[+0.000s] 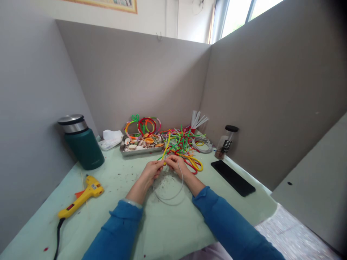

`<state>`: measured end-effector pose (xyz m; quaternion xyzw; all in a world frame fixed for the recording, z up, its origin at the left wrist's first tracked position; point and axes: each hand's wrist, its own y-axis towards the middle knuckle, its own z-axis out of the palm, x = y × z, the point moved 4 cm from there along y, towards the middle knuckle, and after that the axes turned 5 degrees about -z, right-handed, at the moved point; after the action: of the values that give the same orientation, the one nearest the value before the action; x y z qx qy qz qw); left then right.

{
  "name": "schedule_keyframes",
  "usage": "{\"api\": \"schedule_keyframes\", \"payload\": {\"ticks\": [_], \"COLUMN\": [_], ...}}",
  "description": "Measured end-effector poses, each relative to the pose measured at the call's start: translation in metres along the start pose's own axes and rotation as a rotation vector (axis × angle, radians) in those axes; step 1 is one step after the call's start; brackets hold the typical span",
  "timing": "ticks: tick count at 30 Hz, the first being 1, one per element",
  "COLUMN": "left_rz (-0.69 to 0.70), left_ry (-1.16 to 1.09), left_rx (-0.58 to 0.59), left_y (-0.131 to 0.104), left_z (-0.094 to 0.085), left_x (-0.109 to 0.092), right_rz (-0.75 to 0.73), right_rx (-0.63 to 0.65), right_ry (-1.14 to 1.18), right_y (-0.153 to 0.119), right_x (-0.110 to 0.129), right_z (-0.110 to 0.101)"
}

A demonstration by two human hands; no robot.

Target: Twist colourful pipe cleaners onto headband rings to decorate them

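The grey loop [182, 179] is held up just below the middle of the frame, over the pale green table [162, 234]. It is pinched at its top by the closed fingers of the right hand [176, 165]. The lower end of a yellow strip [166, 146] is gripped between the thumb and fingers of the left hand [152, 170], right beside the right fingertips. The join of strip and loop is covered by the fingers, so how they meet cannot be told. A metal tray [143, 153] is seen left of the middle, filled with shells [148, 140] in white, brown and orange. Bright hoops [148, 126] are stood at its back, and their low parts are hidden. By the tray's right end, a messy heap of coloured cords [180, 139] is spread. White sticks [198, 120] are held in a red cup [192, 131], which is mostly hidden by the heap. At the right, something brown is seen low in a clear bottle [223, 145] with a black lid; what it is cannot be made out. At the left, a green flask [86, 150] is closed by its lid, so its inside is hidden. Below it, a yellow glue gun [84, 196] is laid down, and its black cord is cut off by the bottom edge. Both blue sleeves [116, 227] are cut off there too.
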<state>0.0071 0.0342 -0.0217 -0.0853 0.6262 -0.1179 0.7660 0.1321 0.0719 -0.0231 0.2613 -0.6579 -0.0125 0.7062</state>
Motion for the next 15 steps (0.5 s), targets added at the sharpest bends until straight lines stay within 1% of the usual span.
{"api": "schedule_keyframes", "payload": {"ticks": [3, 6, 9, 15], "left_rz": [0.005, -0.013, -0.021, -0.048], "left_ry": [-0.012, 0.013, 0.056, 0.138], "left_rx": [0.037, 0.111, 0.161, 0.207], "left_y": [-0.001, -0.003, -0.006, -0.006], "left_z": [0.001, 0.005, 0.009, 0.011], "left_x": [-0.001, -0.001, -0.001, 0.004], "right_rz": [0.047, 0.105, 0.109, 0.126], "right_rx": [-0.028, -0.038, -0.025, -0.009], "right_ry": [0.049, 0.093, 0.105, 0.092], "right_y": [0.001, 0.002, 0.004, 0.003], "right_x": [-0.003, -0.01, -0.015, -0.016], "right_z": [-0.001, -0.001, -0.001, -0.001]}}
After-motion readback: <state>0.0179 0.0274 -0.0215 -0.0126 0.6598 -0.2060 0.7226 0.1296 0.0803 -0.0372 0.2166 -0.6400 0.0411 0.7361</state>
